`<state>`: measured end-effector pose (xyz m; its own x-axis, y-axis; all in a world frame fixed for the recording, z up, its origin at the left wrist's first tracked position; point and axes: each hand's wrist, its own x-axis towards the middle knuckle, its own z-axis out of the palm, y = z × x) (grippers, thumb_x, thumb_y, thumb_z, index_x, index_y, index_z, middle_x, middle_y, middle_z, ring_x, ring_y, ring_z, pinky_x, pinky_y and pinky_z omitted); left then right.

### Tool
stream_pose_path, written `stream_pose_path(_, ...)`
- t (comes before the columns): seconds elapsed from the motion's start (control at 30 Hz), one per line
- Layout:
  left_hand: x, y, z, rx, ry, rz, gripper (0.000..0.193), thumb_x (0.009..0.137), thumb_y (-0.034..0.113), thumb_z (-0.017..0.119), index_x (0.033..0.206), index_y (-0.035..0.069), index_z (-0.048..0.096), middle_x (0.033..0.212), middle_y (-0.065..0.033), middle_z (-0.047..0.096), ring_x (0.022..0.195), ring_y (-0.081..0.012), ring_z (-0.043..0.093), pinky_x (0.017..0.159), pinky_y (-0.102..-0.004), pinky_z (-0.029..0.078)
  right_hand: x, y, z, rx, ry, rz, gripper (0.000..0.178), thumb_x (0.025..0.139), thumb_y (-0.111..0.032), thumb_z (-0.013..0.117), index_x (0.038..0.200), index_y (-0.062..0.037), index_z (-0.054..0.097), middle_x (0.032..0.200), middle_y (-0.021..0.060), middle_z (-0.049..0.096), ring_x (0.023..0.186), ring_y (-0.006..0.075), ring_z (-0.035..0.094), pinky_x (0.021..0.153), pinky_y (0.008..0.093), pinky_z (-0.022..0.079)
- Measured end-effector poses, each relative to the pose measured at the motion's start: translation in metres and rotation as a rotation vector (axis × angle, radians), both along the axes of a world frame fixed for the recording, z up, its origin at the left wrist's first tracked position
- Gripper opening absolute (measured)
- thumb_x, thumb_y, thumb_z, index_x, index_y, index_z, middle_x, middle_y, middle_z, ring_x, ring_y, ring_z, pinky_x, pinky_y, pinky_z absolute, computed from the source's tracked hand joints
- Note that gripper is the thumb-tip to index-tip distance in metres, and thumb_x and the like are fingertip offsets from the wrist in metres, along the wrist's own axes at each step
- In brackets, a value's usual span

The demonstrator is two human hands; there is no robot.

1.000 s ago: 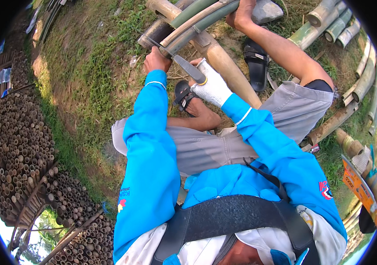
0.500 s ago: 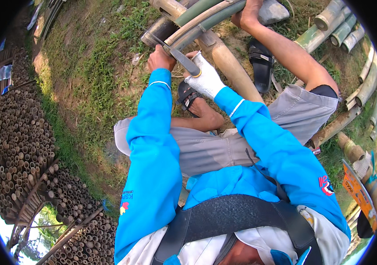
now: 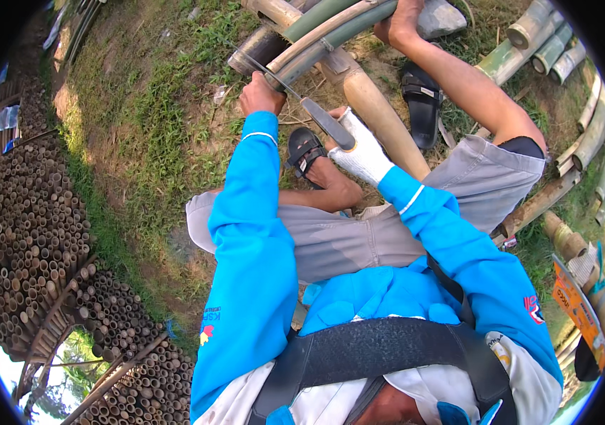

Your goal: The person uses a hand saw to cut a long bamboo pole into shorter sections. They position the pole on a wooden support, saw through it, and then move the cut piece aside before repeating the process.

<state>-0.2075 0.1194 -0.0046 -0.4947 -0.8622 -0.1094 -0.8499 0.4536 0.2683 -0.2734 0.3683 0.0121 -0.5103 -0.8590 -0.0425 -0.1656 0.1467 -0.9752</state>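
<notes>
Fingers of the right hand (image 3: 363,150), in knitted white glove fabric, curl around the smooth grey handle of a saw (image 3: 327,122). Its thin metal blade crosses glossy green bamboo (image 3: 351,32) near the end, above a rounded tan pole (image 3: 380,106). Bare fingers of the left hand (image 3: 260,95) seem closed around that bamboo end, their tips hidden. Both forearms reach forward in blue sleeves (image 3: 247,198), the left straighter. Compared with half a second ago, the glove and handle sit farther back from the bamboo.
</notes>
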Motion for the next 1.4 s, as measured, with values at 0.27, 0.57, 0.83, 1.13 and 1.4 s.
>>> stream_pose_path(0.27,0.006,-0.007,0.002,-0.019,0.011,0.003,0.05,0.075,0.024,0.088,0.112,0.002,0.065,0.108,-0.0311,0.075,0.105,-0.05,0.073,0.095,-0.0545,0.058,0.014,0.04,0.012,0.098,-0.124,-0.014,0.059,0.079,0.0,0.073,0.134,-0.0086,0.053,0.107,0.0074,0.061,0.098,0.0153,0.062,0.093,0.0319,0.052)
stream_pose_path(0.57,0.004,-0.005,-0.006,-0.04,0.04,-0.05,0.048,0.074,0.024,0.088,0.11,0.001,0.066,0.104,-0.0308,0.075,0.103,-0.0506,0.072,0.094,-0.0554,0.058,0.007,0.004,-0.005,0.068,0.033,-0.038,0.049,0.086,-0.02,0.075,0.13,-0.0072,0.057,0.117,0.0263,0.061,0.112,0.0485,0.063,0.094,0.0506,0.054)
stream_pose_path(0.83,0.006,-0.005,-0.003,-0.041,0.022,0.002,0.049,0.076,0.03,0.089,0.11,0.001,0.067,0.103,-0.0313,0.075,0.102,-0.0512,0.072,0.092,-0.0571,0.058,0.021,0.032,0.026,0.186,-0.034,0.002,0.057,0.079,-0.008,0.076,0.132,-0.0078,0.055,0.122,0.0194,0.062,0.117,0.038,0.067,0.099,0.0438,0.054)
stream_pose_path(1.13,0.007,-0.006,-0.001,-0.089,0.153,-0.003,0.052,0.071,0.029,0.092,0.108,0.001,0.067,0.101,-0.0292,0.076,0.1,-0.0476,0.074,0.091,-0.0548,0.059,0.01,0.016,0.004,0.118,0.003,-0.007,0.049,0.085,-0.018,0.074,0.13,-0.0083,0.057,0.116,0.0234,0.06,0.11,0.0485,0.064,0.093,0.0516,0.055)
stream_pose_path(1.4,0.037,-0.041,-0.003,0.022,0.279,0.122,0.073,0.063,0.029,0.099,0.124,0.006,0.066,0.115,-0.0192,0.078,0.101,-0.0391,0.076,0.096,-0.0485,0.06,0.01,-0.001,-0.031,0.105,0.034,0.065,0.053,0.085,-0.022,0.076,0.133,-0.0101,0.058,0.122,0.0248,0.058,0.111,0.0479,0.064,0.094,0.0526,0.055)
